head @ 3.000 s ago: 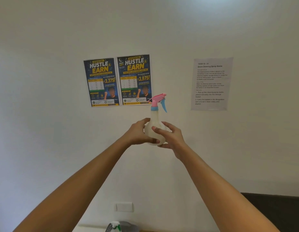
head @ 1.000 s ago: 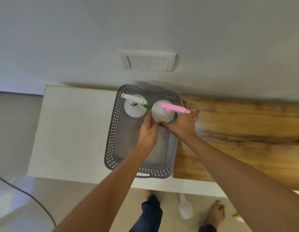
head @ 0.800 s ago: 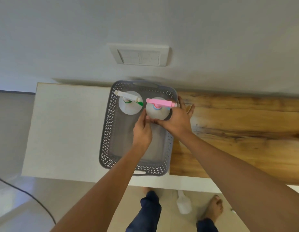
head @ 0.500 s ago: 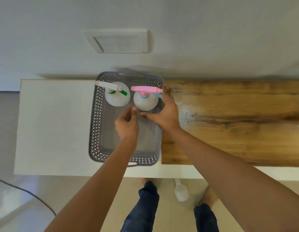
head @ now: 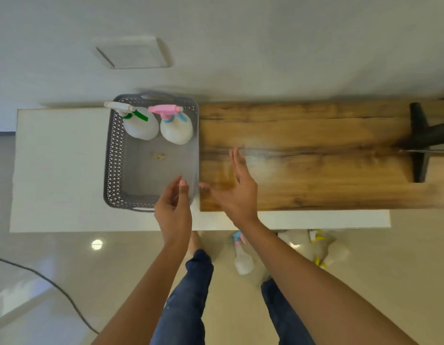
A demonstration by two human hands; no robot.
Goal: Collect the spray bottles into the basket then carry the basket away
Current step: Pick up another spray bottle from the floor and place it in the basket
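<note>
1. White counter (head: 59,170) against a pale wall, wooden slab (head: 315,158) just right of the basket (head: 111,155).
2. Inside the basket's far end: green-trigger spray bottle (head: 141,125) left, pink-trigger spray bottle (head: 176,129) right, both upright, touching.
3. Left hand (head: 173,210) over the basket's near right corner, fingers loosely curved, holding nothing.
4. Right hand (head: 237,192) right of the basket, fingers spread, empty.
5. More bottles (head: 243,260) on the floor below the basket's right: likely next, bending to fetch one.
</note>
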